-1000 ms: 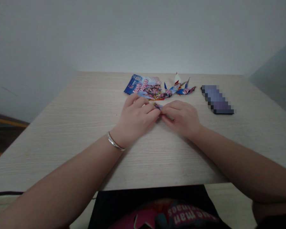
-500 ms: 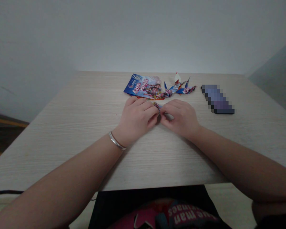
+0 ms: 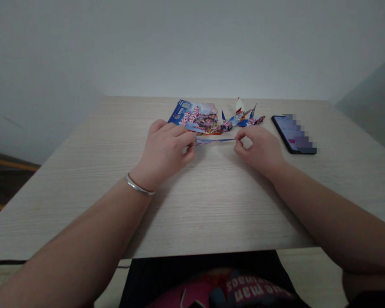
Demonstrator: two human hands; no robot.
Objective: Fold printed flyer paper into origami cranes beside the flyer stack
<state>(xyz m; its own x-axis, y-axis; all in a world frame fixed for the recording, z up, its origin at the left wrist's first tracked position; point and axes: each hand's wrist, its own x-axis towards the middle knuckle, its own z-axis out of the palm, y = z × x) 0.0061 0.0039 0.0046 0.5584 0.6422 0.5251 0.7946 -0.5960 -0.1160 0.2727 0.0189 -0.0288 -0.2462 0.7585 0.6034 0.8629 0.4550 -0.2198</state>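
Note:
Both hands rest on a pale wooden table [image 3: 99, 171]. My left hand [image 3: 165, 149], with a silver bracelet [image 3: 137, 187] on the wrist, is closed and pinches one end of a narrow folded strip of printed paper [image 3: 214, 140]. My right hand [image 3: 259, 147] is closed and pinches the strip's other end between thumb and forefinger. The strip is stretched out flat between the two hands, just above the table.
Behind the strip lies a blue printed leaflet [image 3: 192, 116], with folded paper shapes [image 3: 242, 116] to its right. A dark phone [image 3: 293, 133] lies at the right. A grey wall rises beyond the far edge. A dark garment with pink print [image 3: 218, 282] shows below the near edge.
My hands were pressed together over a small folded piece. They have moved apart sideways and a little forward, drawing the paper out into a long strip between them.

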